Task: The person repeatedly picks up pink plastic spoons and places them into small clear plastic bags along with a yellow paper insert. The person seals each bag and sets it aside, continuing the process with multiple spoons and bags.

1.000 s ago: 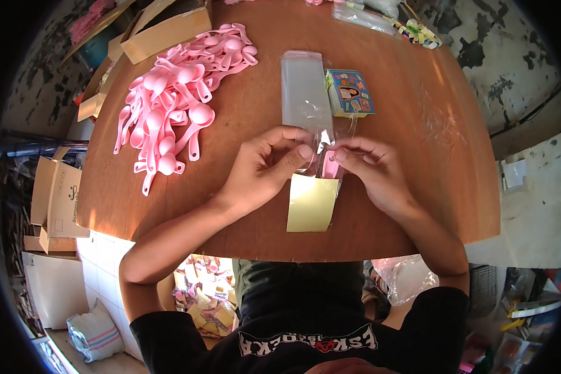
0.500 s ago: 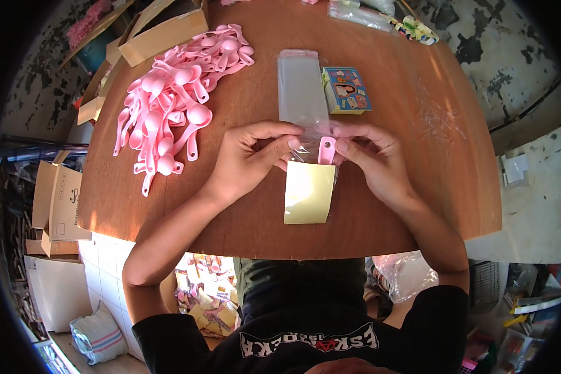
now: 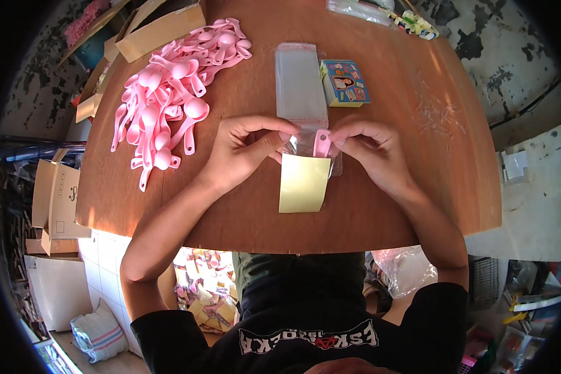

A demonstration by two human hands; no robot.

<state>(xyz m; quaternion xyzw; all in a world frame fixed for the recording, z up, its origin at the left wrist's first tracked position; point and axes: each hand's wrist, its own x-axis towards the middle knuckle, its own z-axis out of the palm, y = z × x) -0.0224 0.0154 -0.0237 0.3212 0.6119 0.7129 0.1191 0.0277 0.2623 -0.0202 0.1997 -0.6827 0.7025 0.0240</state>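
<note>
My left hand [image 3: 246,149] pinches the left edge of a clear plastic bag [image 3: 302,146] near its top. At the opposite edge, the thumb and forefinger of my right hand [image 3: 370,146] are closed on the bag, beside the end of a pink measuring spoon's handle [image 3: 322,144]. The handle has a hole near its tip and sticks up behind a plain pale yellow card [image 3: 304,184], which hangs toward me. The spoon's bowl is hidden by the card. Just beyond my hands lies a stack of flat clear bags [image 3: 300,81], next to a stack of printed blue cards [image 3: 346,84].
Many pink spoons [image 3: 162,112] are heaped on the left of the wooden table [image 3: 230,224]. An open cardboard box [image 3: 162,31] stands behind them. Thin clear strips [image 3: 439,112] lie at the right. Below the table's near edge sits a container of packed pieces [image 3: 205,280].
The view has shifted slightly, moving the table's things up in the picture. Both hands keep their pinch on the bag, and the card and spoon handle have moved only a little.
</note>
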